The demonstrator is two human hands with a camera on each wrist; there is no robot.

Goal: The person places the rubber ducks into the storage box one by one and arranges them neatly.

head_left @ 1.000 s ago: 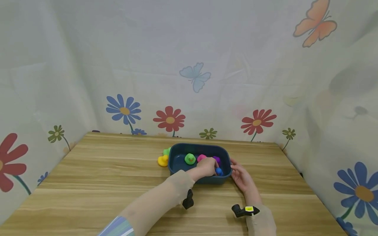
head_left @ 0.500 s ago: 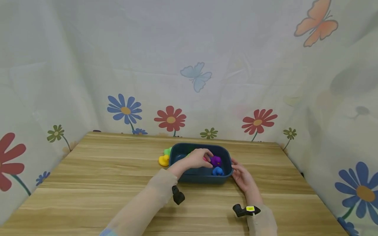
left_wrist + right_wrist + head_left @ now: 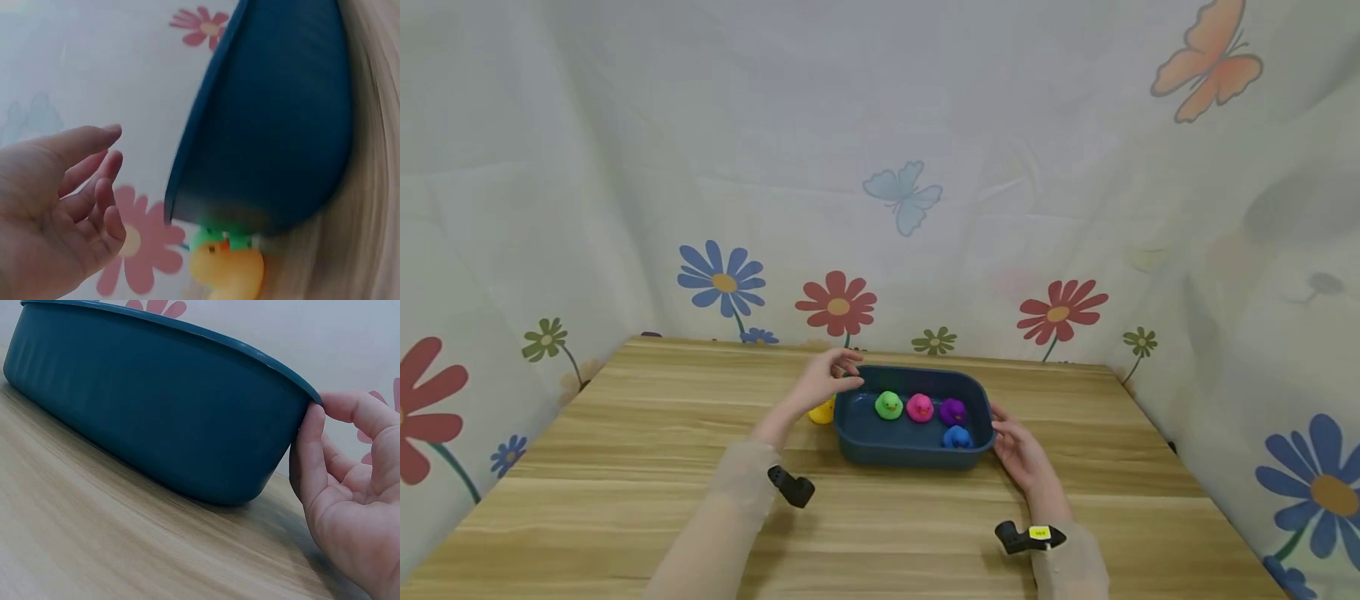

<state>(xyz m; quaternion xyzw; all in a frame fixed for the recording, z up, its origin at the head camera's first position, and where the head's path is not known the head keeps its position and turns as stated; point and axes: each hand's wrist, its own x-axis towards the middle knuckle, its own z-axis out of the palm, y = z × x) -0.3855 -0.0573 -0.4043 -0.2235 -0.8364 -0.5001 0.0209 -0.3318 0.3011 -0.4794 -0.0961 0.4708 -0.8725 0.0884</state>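
Observation:
A dark blue plastic bin [image 3: 895, 454] stands on the table. Inside it sit a green rubber duck [image 3: 889, 406], a pink duck [image 3: 920, 408], a purple duck [image 3: 953, 412] and a blue duck [image 3: 957, 438]. My left hand [image 3: 826, 379] hovers at the bin's left end, fingers loosely bent with nothing between them. Beneath it, outside the bin, is a yellow duck [image 3: 228, 272], with a second green duck [image 3: 209, 237] behind it, hidden in the head view. At the opposite end my right hand [image 3: 356, 481] holds the corner of the rim between thumb and finger.
The wood-grain table [image 3: 662, 433] extends to both sides of the bin and in front of it. Behind it hangs a pale cloth backdrop [image 3: 775, 183] printed with flowers and butterflies. Black wrist cameras [image 3: 792, 487] sit on both forearms.
My left hand has let go of the blue duck, lifted out of the bin and swung left to its far end above the yellow duck. My right hand has stayed on the rim.

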